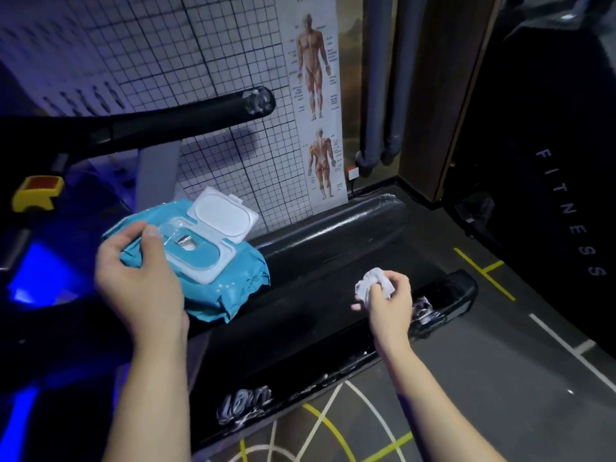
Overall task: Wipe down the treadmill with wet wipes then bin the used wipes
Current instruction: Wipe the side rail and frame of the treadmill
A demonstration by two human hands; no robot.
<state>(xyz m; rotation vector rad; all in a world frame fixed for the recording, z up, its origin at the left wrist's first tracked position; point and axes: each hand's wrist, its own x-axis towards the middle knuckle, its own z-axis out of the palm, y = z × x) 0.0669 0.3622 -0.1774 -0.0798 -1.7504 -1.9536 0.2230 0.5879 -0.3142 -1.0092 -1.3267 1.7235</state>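
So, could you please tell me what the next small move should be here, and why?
Probably flip the white hinged lid shut: it stands open on the blue plastic wipes pack that the left hand holds, and the right hand pinches a crumpled white wipe, so no fresh wipe seems needed.

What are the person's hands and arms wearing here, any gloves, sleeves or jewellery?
The left hand and right hand are bare: no gloves, rings or watch visible. The left forearm and right forearm are uncovered down to the frame's lower edge, so no sleeves show.
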